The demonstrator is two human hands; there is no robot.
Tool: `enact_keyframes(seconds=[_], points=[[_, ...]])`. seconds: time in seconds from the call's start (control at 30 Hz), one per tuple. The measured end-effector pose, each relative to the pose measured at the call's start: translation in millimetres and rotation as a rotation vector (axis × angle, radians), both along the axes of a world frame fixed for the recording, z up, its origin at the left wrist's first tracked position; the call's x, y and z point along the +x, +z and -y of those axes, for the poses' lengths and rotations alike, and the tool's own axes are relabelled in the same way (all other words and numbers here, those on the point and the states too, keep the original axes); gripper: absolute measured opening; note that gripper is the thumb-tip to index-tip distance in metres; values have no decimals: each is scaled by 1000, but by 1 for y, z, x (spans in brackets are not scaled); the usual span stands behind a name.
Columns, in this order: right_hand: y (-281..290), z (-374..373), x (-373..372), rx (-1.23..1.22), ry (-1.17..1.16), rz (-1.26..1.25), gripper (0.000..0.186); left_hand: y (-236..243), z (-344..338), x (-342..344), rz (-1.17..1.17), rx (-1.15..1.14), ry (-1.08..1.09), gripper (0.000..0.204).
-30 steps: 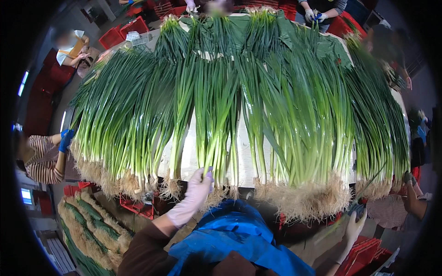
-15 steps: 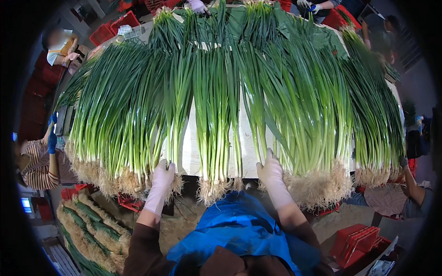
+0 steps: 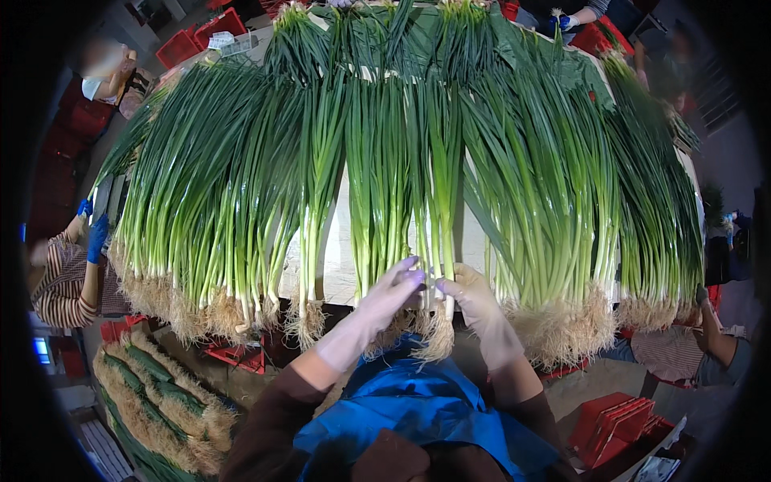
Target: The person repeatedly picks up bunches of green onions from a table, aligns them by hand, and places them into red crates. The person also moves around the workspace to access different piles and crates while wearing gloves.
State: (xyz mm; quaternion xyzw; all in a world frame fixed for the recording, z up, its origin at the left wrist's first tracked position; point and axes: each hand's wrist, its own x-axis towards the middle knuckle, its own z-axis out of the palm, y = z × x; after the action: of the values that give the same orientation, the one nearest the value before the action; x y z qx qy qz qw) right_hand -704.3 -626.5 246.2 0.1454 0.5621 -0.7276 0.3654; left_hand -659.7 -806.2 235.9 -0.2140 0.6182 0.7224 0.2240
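Note:
Long green onions with pale stems and bushy roots lie side by side, roots toward me. My right hand [image 3: 475,304], in a pale glove, is closed around the lower stems of a few green onions [image 3: 442,217], whose roots [image 3: 438,337] hang below the fingers at the table's near edge. Just left of it, my left hand [image 3: 385,299], also gloved, has its fingers stretched toward the same stems. It partly covers the root end of the middle bunch [image 3: 379,201]. A thinner bunch [image 3: 316,193] lies farther left.
Wide heaps of green onions flank the middle at left [image 3: 189,193] and right [image 3: 554,193]. A pale tabletop [image 3: 336,249] shows between bunches. Red crates [image 3: 614,430] stand low at right; rooted bundles [image 3: 165,402] lie low at left. Several co-workers surround the table, one wearing blue gloves [image 3: 97,238].
My left hand has moved right, away from the left bunches, to the middle. My right hand has shifted slightly left and brought a few green onions beside the middle bunch.

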Motion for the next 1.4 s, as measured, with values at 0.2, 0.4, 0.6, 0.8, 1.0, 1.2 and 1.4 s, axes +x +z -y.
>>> enact_keyframes(seconds=[0.2,0.4,0.6,0.8,1.0,1.2,1.4], points=[[10,0,6,575,490,-440,39,10,-30,-1,246,695,109,46],[-19,5,-21,379,72,-256,48,0,-26,5,259,680,172,43],[-30,37,-43,366,151,-304,49,-2,-21,20,116,503,117,39],[-17,44,-38,261,12,-312,45,-5,-10,35,-169,577,162,59],[-80,6,-66,431,-244,-257,35,-7,11,36,-23,332,154,59],[-38,28,-62,697,-40,-707,48,13,10,44,-124,176,181,66],[-3,90,-47,167,246,-251,61,17,-1,70,-63,68,168,39]])
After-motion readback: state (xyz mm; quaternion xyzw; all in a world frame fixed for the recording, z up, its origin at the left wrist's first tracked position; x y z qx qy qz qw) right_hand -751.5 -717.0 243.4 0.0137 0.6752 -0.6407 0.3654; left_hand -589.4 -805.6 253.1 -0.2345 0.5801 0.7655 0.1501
